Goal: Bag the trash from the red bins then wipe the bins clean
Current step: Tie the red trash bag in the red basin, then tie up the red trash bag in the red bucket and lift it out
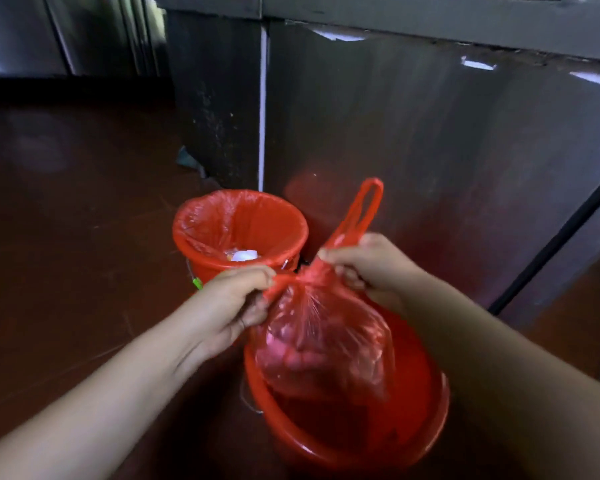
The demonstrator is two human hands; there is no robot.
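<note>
Two hands, left [236, 299], right [368, 265], grip one bag [326, 344]; two red bins [416, 434].

Left hand [238, 299] and right hand [368, 263]: fingers curled, pinching.

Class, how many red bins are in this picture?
2. The far bin, lined with trash inside, stands by the steel cabinet; the near bin sits under the tied bag. Others may be out of view.

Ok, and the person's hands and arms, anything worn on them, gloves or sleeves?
No gloves: both the left hand and the right hand are bare. Both forearms are uncovered as far as the picture shows, with no sleeve in view. I see no watch, band or ring, though the fingers are partly blurred.
</note>
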